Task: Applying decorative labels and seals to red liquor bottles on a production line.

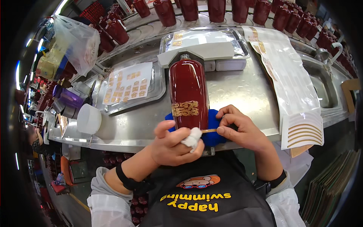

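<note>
A dark red glazed bottle (190, 84) lies on its side, its neck pointing away from me and its base toward me. Gold scrollwork decorates its lower body. Blue padding (214, 135) shows under the base end. My left hand (172, 142) is closed around a wad of white cloth (193, 138), pressed against the bottle near its base. On the other side, my right hand (240, 128) pinches the end of a thin gold strip (208, 131) between thumb and finger. The strip's other end meets the bottle's lower edge beside the cloth.
White sheets of gold decals (130, 85) lie on a metal tray at left. A white tub (89, 118) stands near the front edge. Long backing paper with curved gold strips (304, 131) hangs over the edge at right, before a sink (323, 87). Red bottles (189, 9) line the back.
</note>
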`<state>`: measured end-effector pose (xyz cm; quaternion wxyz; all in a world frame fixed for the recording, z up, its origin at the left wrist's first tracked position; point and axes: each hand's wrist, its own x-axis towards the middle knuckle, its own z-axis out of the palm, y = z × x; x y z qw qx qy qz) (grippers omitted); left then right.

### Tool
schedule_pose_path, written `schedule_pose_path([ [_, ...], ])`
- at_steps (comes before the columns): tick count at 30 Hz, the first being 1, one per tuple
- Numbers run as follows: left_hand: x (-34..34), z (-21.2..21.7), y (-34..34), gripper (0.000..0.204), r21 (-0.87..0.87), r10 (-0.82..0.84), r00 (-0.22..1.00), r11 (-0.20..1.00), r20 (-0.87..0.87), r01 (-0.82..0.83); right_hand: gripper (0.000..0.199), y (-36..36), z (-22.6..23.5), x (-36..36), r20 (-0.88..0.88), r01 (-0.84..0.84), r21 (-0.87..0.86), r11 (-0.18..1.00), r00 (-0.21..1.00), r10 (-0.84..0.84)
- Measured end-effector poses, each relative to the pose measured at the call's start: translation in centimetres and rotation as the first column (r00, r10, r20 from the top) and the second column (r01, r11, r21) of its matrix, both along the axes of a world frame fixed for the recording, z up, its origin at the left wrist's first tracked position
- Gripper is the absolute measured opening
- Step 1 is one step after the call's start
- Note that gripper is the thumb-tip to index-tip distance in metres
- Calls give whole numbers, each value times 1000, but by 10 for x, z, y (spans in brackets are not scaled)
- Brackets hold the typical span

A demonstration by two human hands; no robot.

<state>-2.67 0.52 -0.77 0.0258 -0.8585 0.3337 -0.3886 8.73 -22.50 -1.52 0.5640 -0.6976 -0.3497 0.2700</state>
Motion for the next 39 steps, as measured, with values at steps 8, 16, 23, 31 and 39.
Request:
schedule_pose_path([
  [8,2,-11,-4,34,-311,173,975,927,-142,-210,19,5,2,-5,26,-2,28,1000,1000,1],
  [16,-25,-20,-1,30,-337,175,977,918,-122,-207,21,1,-1,-3,57,28,40,999,998,-31],
  [23,-10,-8,4,21,-97,-3,1000,995,-30,0,22,4,-6,-1,60,39,39,998,997,-41],
  [31,6,4,-6,17,-3,-80,997,997,17,80,22,4,-6,-4,71,45,37,998,996,-47],
  [39,9,-3,-13,33,-49,211,973,975,-90,-216,22,8,-7,-6,79,58,36,998,995,-60],
])
